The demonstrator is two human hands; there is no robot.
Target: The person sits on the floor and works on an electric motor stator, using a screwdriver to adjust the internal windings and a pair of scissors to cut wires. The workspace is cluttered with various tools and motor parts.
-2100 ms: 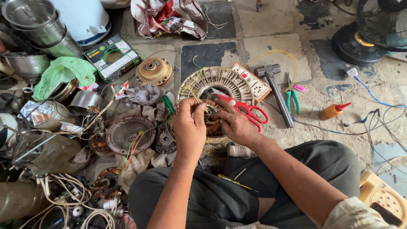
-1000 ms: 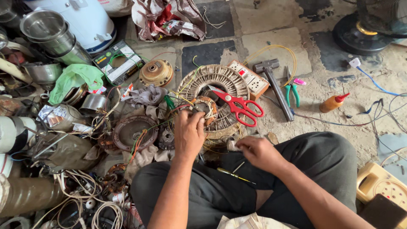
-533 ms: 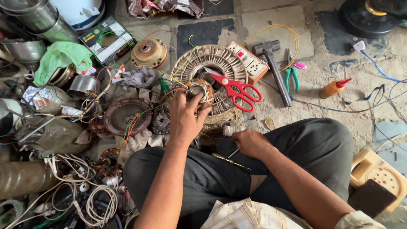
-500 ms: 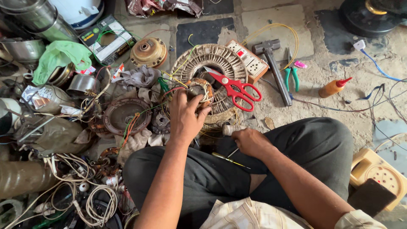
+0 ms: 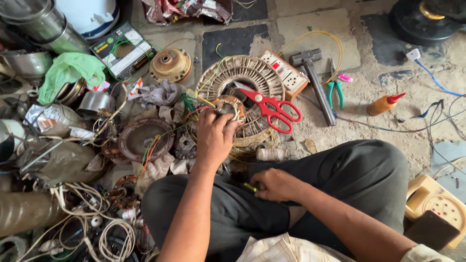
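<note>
Cluttered repair spot on a dusty stone floor (image 5: pixel 310 24)

Left hand (image 5: pixel 213 138) grips the wound motor stator (image 5: pixel 245 92) (rusty, copper coils showing) lying beside red scissors (image 5: pixel 269 106); right hand (image 5: pixel 274 184) is closed around a small screwdriver (image 5: pixel 249 186) on the lap.

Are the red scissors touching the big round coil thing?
Touching. The head view shows the red scissors lying across the round coil ring, blades over its hole and handles resting on its rim, with no gap visible between them.
</note>
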